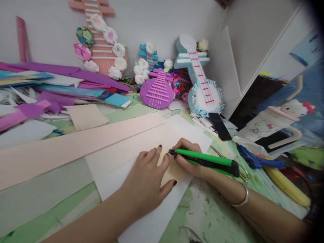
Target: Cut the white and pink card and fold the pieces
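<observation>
A green utility knife (207,158) is gripped in my right hand (188,155), its tip end pointing left at a pale yellow piece of paper (174,172). My left hand (149,179) lies with fingers spread over that yellow piece, pressing near its left side. Beneath it is a large white sheet (157,222), and a pale pink sheet (113,152) overlaps the sheet's far left part. The knife's blade is too small to make out, and my left hand covers part of the yellow piece.
Colored paper strips (71,74) pile up at the left. Paper-decorated instrument models (157,92) lean along the wall. On the right are scissors (219,151), a blue glue gun (255,157), a yellow banana-shaped thing (286,182), a black phone (220,126) and a lidded cup (268,123).
</observation>
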Motion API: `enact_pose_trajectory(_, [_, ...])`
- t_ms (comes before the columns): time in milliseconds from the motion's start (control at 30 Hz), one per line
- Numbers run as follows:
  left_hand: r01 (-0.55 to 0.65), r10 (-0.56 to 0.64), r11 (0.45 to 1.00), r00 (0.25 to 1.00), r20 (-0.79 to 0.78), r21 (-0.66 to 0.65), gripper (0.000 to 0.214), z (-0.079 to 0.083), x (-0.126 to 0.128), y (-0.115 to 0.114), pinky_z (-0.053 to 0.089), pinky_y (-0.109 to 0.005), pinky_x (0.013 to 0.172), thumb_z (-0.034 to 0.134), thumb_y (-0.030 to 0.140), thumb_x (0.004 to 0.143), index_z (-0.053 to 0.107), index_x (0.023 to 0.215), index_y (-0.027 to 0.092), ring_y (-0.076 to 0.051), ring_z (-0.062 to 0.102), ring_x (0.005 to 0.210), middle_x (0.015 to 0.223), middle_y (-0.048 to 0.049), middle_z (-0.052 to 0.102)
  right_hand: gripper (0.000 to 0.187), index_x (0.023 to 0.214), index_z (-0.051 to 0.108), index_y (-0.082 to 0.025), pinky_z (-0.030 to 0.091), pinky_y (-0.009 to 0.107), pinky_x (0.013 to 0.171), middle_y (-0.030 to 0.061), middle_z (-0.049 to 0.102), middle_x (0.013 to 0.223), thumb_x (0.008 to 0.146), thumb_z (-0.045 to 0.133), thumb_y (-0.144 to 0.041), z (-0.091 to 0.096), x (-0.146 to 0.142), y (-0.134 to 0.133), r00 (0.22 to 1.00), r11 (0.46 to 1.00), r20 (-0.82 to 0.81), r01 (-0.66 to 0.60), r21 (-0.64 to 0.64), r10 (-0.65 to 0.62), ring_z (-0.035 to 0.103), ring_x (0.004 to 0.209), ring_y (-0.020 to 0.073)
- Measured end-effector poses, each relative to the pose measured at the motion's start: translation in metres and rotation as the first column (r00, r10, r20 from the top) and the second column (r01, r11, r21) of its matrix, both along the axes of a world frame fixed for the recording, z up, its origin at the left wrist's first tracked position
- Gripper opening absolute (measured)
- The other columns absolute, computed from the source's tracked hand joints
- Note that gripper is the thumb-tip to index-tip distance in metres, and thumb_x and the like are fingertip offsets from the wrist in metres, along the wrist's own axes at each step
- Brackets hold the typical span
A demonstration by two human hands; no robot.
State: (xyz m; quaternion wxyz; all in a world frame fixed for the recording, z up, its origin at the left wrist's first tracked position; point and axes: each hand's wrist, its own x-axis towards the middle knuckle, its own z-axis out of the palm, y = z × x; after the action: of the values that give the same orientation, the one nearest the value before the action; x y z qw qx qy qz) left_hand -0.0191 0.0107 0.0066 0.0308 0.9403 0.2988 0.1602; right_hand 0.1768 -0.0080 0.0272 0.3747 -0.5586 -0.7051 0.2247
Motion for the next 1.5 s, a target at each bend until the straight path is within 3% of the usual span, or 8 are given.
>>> enact_pose_trajectory(367, [-0.004, 0.005, 1.000, 1.000, -0.002, 0.009, 0.056, 0.000, 0.001, 0.000, 0.038, -0.051, 0.093, 0.044, 0.050, 0.091, 0.053, 0.130, 0.012, -0.037, 0.045, 0.126, 0.141, -0.0247, 0.046, 0.014, 0.082, 0.057, -0.021, 0.038, 0.021, 0.049, -0.0036, 0.060, 0.059, 0.071, 0.055, -0.013, 0.001, -0.001, -0.009, 0.999, 0.999, 0.025, 0.032, 0.039, -0.033, 0.051, 0.049, 0.0098])
enact_pose_trajectory(800, [0.034, -0.034, 0.999, 0.999, -0.029, 0.000, 0.052, 0.006, -0.002, -0.001, 0.039, -0.051, 0.089, 0.037, 0.046, 0.095, 0.050, 0.132, 0.012, -0.036, 0.046, 0.119, 0.133, -0.0154, 0.054, 0.013, 0.082, 0.057, -0.020, 0.038, 0.020, 0.050, -0.0043, 0.060, 0.059, 0.071, 0.054, -0.014, 0.001, -0.003, -0.009, 0.998, 0.998, 0.021, 0.054, 0.027, -0.054, 0.051, 0.049, 0.0090])
enact_pose_trajectory(1500, [0.039, -0.041, 0.998, 0.999, 0.020, 0.053, 0.044, 0.002, -0.002, -0.001, 0.039, -0.052, 0.091, 0.042, 0.044, 0.094, 0.055, 0.127, 0.017, -0.037, 0.046, 0.120, 0.132, -0.0154, 0.054, 0.015, 0.084, 0.055, -0.020, 0.036, 0.019, 0.049, -0.0052, 0.059, 0.061, 0.071, 0.054, -0.013, -0.008, 0.004, -0.012, 0.999, 0.997, 0.028, 0.013, 0.081, -0.015, 0.048, 0.049, 0.0075])
